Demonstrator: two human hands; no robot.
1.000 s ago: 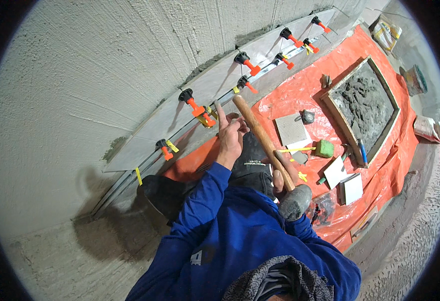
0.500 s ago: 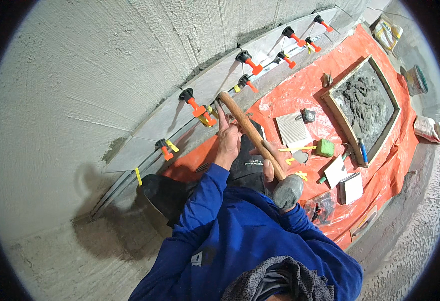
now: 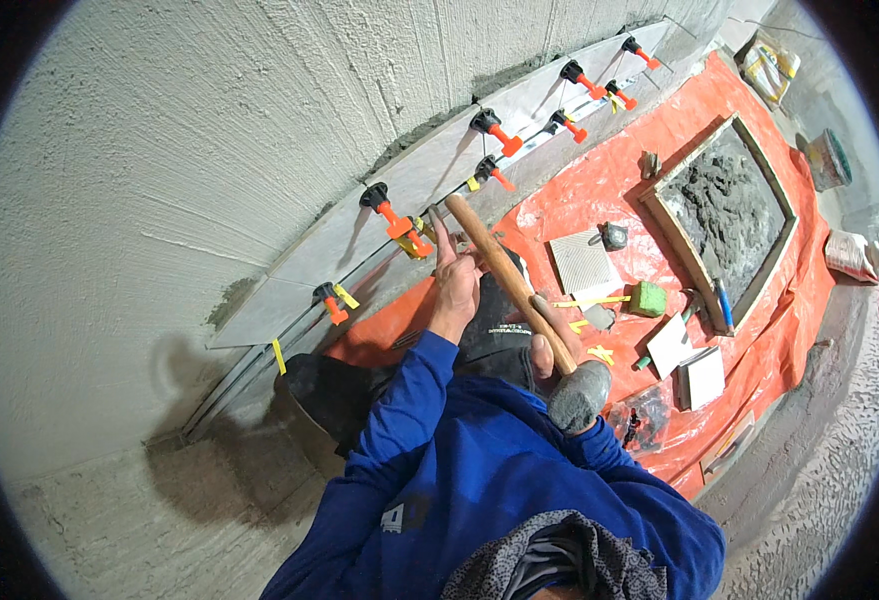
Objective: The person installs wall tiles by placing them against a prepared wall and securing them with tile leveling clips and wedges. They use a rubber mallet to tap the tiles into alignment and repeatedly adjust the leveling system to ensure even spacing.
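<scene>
Rough grey wall (image 3: 209,150) ahead, I judge aligning pale flat tiles (image 3: 424,170) the step, half-open left hand (image 3: 456,295) pointing, right hand (image 3: 564,328) gripping a wooden-handled grey mallet (image 3: 506,272), careful aim needed next

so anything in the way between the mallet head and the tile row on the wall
Yes: in this view the left hand lies between the mallet head and the tile row, its index finger stretched toward the tiles' lower edge. Orange-handled clips also stick out from the tiles.
</scene>
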